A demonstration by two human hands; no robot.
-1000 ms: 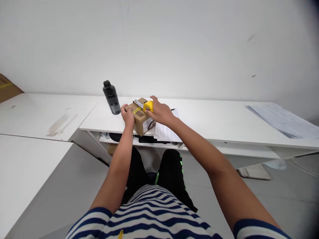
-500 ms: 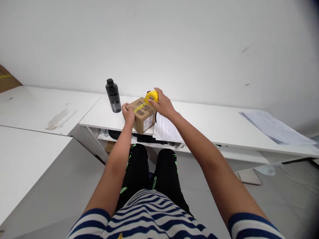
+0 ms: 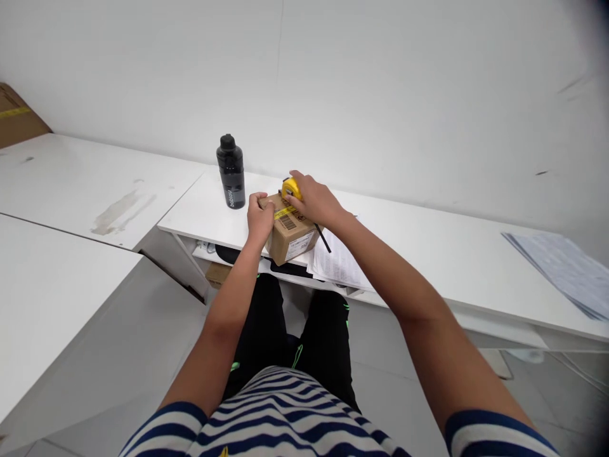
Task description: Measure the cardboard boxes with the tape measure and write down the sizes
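Note:
A small brown cardboard box (image 3: 294,238) with printed labels sits near the front edge of a white desk (image 3: 409,231). My right hand (image 3: 314,200) is closed round a yellow tape measure (image 3: 290,187) held at the box's far top edge. Its yellow blade (image 3: 284,212) runs across the top of the box. My left hand (image 3: 259,216) pinches the blade's end against the box's left edge. A thin black strap hangs from the tape measure, down the box's right side.
A black water bottle (image 3: 231,171) stands just left of the box. White printed sheets (image 3: 339,263) lie under and right of the box. More papers (image 3: 561,266) lie at the far right. Another white table (image 3: 90,190) adjoins on the left, with a cardboard box (image 3: 16,114) at its far corner.
My right hand has brought the tape measure back down to the box's far top edge, so less blade shows. The view has shifted, and my left hand has stayed on the box's left edge.

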